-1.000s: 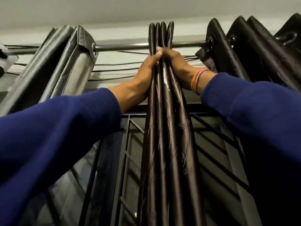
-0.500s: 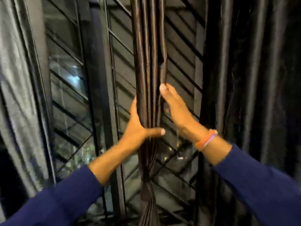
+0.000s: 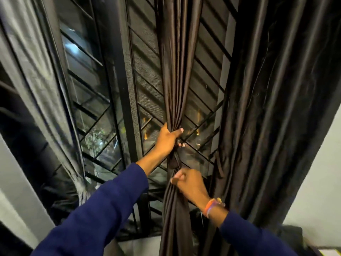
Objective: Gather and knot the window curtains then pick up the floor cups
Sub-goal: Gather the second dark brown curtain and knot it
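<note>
Fingers of the left hand [image 3: 167, 139] curl round the middle curtain [image 3: 175, 71], squeezing its dark brown folds into a tight bundle, with the thumb lying across the front. Just below that grip the cloth narrows into a twisted waist. Under it, the right hand [image 3: 190, 185] has its fingers bent around the lower part of the same curtain, the thumb pressed against the fabric; how far the fingers close at the back I cannot tell. Both arms wear blue sleeves [image 3: 103, 209], and an orange and purple wristband [image 3: 211, 206] sits on the right wrist.

Above the left hand the gathered curtain rises straight up in front of the window [image 3: 144, 74], whose black frame and slanted bars show on either side. Left of the hands, well apart, a grey curtain [image 3: 36, 85] hangs pulled in near its bottom. Right of the hands, close by, a second dark curtain [image 3: 276, 108] falls in loose folds beside a pale wall [image 3: 317, 182]. No cups or other containers are visible.
</note>
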